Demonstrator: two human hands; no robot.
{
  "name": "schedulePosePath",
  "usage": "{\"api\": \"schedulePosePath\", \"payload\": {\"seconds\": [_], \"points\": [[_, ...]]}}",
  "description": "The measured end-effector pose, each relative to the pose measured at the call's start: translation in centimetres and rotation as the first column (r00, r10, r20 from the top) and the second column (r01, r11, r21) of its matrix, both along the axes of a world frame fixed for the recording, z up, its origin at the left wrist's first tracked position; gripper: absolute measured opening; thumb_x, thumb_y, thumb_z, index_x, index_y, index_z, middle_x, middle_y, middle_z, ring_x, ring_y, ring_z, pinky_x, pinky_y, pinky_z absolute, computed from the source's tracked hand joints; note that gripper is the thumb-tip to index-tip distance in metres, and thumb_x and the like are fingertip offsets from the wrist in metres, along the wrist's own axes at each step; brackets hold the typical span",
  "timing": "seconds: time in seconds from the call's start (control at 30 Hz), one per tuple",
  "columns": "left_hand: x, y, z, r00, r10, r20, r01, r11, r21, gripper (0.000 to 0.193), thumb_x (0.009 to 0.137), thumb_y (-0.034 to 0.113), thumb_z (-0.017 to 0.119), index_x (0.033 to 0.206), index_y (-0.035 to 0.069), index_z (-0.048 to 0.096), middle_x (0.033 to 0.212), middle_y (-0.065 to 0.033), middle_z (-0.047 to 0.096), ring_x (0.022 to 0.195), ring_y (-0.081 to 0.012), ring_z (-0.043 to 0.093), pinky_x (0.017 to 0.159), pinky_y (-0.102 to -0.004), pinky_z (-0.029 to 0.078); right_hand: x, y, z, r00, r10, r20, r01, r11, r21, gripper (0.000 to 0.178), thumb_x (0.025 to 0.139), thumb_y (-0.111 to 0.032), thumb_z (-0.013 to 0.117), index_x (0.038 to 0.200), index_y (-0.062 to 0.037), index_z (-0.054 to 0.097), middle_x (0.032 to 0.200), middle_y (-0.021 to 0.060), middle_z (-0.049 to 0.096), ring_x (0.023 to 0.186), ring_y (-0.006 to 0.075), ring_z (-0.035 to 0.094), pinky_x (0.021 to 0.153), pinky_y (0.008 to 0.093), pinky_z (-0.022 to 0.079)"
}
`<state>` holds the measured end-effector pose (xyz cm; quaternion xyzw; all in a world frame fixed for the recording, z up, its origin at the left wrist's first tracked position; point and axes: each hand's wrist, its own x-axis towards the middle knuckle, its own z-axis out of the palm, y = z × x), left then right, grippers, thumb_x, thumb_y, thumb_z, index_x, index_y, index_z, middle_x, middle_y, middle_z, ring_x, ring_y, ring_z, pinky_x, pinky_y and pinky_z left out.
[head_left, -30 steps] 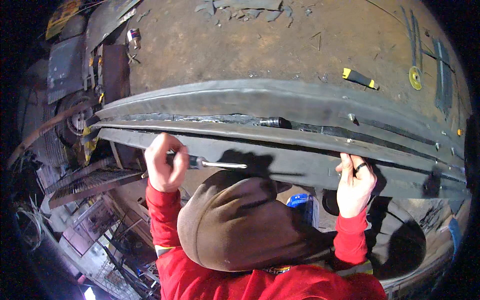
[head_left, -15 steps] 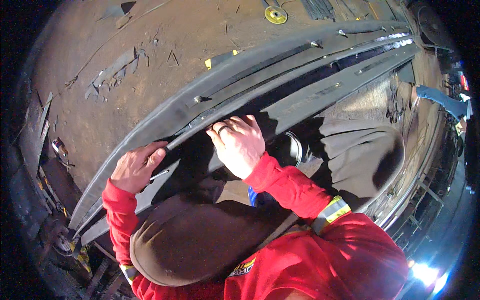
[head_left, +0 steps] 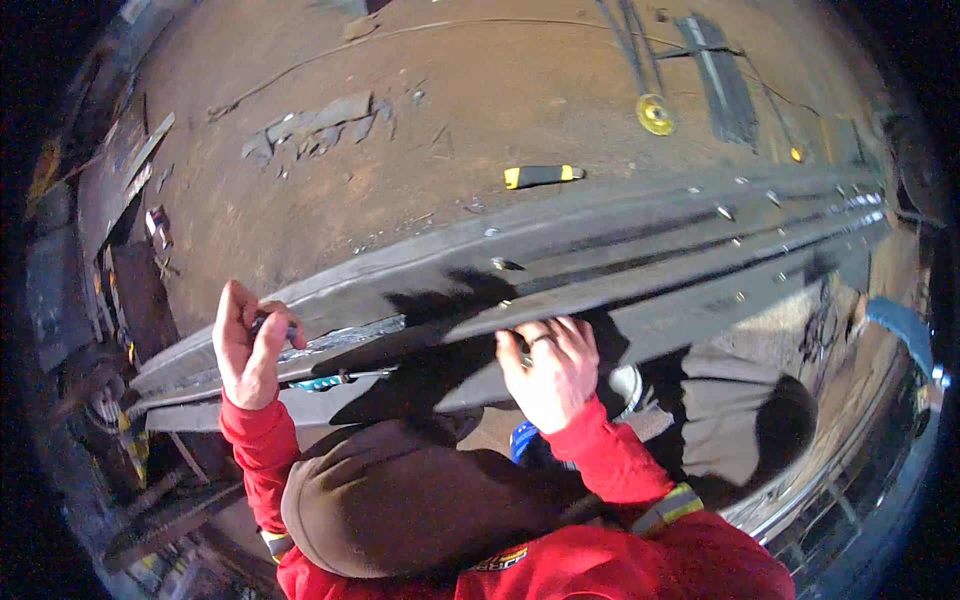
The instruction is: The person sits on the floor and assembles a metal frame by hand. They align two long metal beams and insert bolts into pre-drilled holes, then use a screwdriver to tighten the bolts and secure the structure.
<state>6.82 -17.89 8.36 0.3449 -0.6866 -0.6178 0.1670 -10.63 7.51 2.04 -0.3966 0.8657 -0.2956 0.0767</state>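
My left hand [head_left: 255, 345] is raised just over the left part of a long dark grey strip [head_left: 420, 245], fingers closed round a small dark object [head_left: 272, 326] that they mostly hide. Below that hand, by the wrist, is a tool with a teal handle [head_left: 318, 383] and thin metal shaft; whether it touches the hand I cannot tell. My right hand [head_left: 552, 372] bends its fingers and thumb together at the near edge of the strip's raised ridge. What they pinch is hidden. Several bolts [head_left: 507, 264] stand up along the strip. A shiny, crinkled band [head_left: 355, 335] lies beside my left hand.
A yellow-and-black utility knife [head_left: 540, 176] lies beyond the strip on the brown floor. Farther off are a yellow disc [head_left: 656, 115] and torn grey scraps [head_left: 320, 125]. A round container [head_left: 625, 390] stands by my right wrist. A blue sleeve [head_left: 900, 330] shows at right.
My left hand has lifted off the strip and closed round a small dark object. My right hand has shifted along the ridge. The view has swung, so the floor items sit lower and farther right.
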Motion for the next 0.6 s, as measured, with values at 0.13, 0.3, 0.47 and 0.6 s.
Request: {"api": "schedulePosePath", "payload": {"seconds": [0.13,0.3,0.47,0.6], "points": [[2.5,-1.1,-2.2,0.992,0.129,-0.009,-0.129,0.986,-0.101,0.033,0.087,0.019,0.059,0.104,0.006,0.034,0.073,-0.0166,0.058,0.062,-0.0222,0.054,0.059,-0.0294,0.044,-0.3,-0.2,-0.4,0.999,0.035,0.007,-0.035,0.999,-0.027,0.014,0.073,-0.014,0.076,0.079,-0.0076,0.066,0.077,0.0095,0.066,0.074,0.0271,0.064,0.067,0.043,0.047],[7.0,-1.5,-4.9,0.955,0.27,0.12,-0.24,0.946,-0.215,0.03,0.074,-0.007,0.042,0.102,0.002,0.039,0.08,-0.0167,0.059,0.067,-0.018,0.054,0.066,-0.03,0.047,-0.8,-0.5,0.4,0.973,0.033,0.229,-0.04,0.999,0.026,0.012,0.072,-0.006,0.075,0.079,-0.0044,0.065,0.08,0.0139,0.067,0.074,0.0327,0.065,0.07,0.0436,0.049],[7.0,-3.7,-4.3,0.916,0.208,0.343,-0.053,0.91,-0.41,0.024,0.066,-0.001,0.043,0.084,-0.007,0.057,0.08,-0.0135,0.059,0.07,-0.0177,0.054,0.066,-0.0273,0.043,-0.7,1.4,1.3,0.756,-0.112,0.645,0.048,0.992,0.116,0.005,0.085,-0.002,0.064,0.082,0.0018,0.062,0.081,0.013,0.064,0.062,0.0186,0.063,0.057,0.03,0.05],[1.6,-10.1,-4.4,0.686,-0.346,0.64,0.495,0.867,-0.062,0.04,0.066,0.001,0.045,0.101,-0.005,0.065,0.093,-0.0199,0.066,0.089,-0.0305,0.065,0.085,-0.0373,0.049,-1.2,0.4,1.7,0.778,-0.123,0.616,0.029,0.987,0.161,0.015,0.09,-0.007,0.062,0.078,0.0022,0.06,0.074,0.0112,0.063,0.058,0.0172,0.063,0.05,0.028,0.052]]}}
